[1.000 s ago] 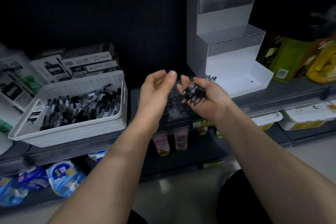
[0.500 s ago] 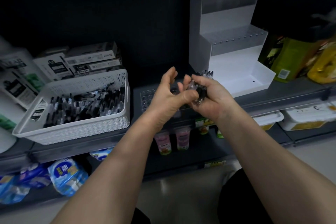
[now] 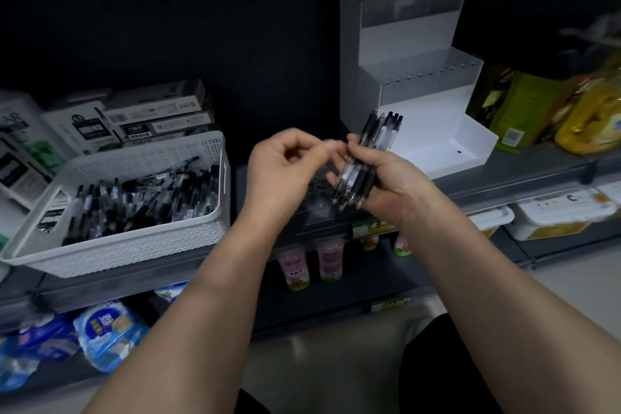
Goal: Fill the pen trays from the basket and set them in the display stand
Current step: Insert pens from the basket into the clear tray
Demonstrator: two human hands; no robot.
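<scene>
My right hand (image 3: 386, 178) grips a bundle of black and clear pens (image 3: 366, 158), held upright in front of the shelf. My left hand (image 3: 282, 171) is beside it, thumb and fingers pinched at the top of the bundle; whether it grips a pen is blurred. Beneath both hands a clear pen tray (image 3: 316, 191) with rows of holes lies on the shelf, mostly hidden. To the left stands a white perforated basket (image 3: 141, 245) heaped with pens. The white stepped display stand (image 3: 413, 84) rises behind my right hand, with a holed tray on its middle step and its bottom step bare.
Boxes of stationery (image 3: 151, 118) are stacked behind the basket. Green and yellow packets (image 3: 554, 111) stand right of the stand. Small bottles (image 3: 312, 262) and white tubs (image 3: 557, 215) fill the shelf below, and blue packs (image 3: 107, 329) lie at lower left.
My right hand has turned the pen bundle from lying across the palm to upright. My left hand, open a second ago, has closed in and pinches at the bundle's top.
</scene>
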